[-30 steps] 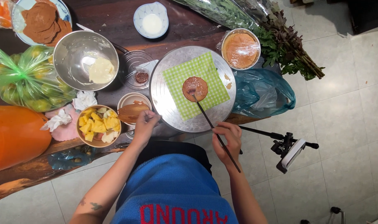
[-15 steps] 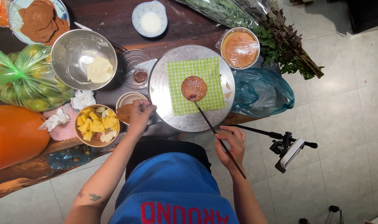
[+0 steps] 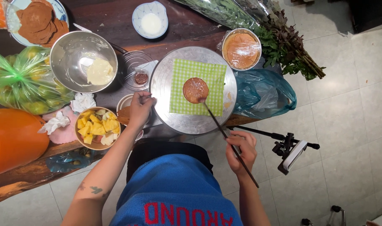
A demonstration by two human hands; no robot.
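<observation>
Left hand (image 3: pixel 140 109) reaches forward with fingers curled in a pinch; right hand (image 3: pixel 241 151), drawn nearer the body, keeps a closed grip.

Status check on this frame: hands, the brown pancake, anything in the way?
Right hand grips chopsticks, tips on brown pancake. Left hand over small bowl. Nothing between.

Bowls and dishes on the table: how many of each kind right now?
Steel mixing bowl: 1
Clear glass bowl: 1
White dish of white liquid: 1
Bowl of yellow fruit chunks: 1
Plate of brown discs: 1
Film-covered tub: 1
Total: 6
</observation>
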